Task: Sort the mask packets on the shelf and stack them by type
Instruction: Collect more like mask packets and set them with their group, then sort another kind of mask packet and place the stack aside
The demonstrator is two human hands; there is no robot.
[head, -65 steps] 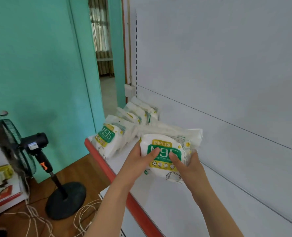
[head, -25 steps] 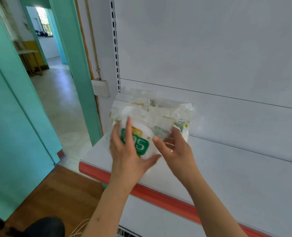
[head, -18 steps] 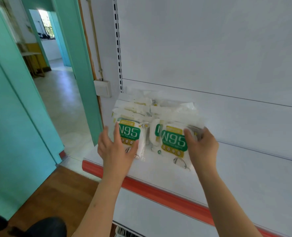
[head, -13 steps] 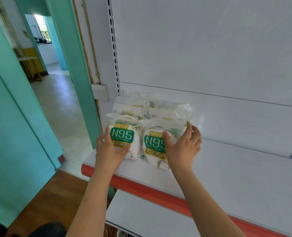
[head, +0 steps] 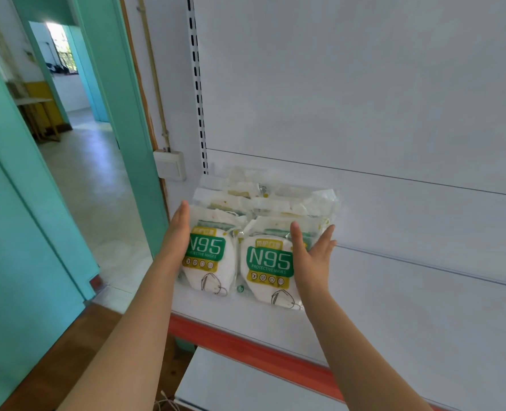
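Two N95 packets stand side by side at centre frame on the white shelf [head: 394, 307], leaning on more packets [head: 263, 200] behind them. The left hand [head: 176, 235] lies flat against the outer edge of the left packet [head: 208, 259], fingers straight, gripping nothing. The right hand [head: 312, 253] is spread with straight fingers against the right side of the right packet [head: 268, 271], thumb across its front, likewise gripping nothing. The sorting looks near its end: both front rows show the same label and sit squared together. The rear packets are too washed out to tell their type, so whether they need sorting is unclear.
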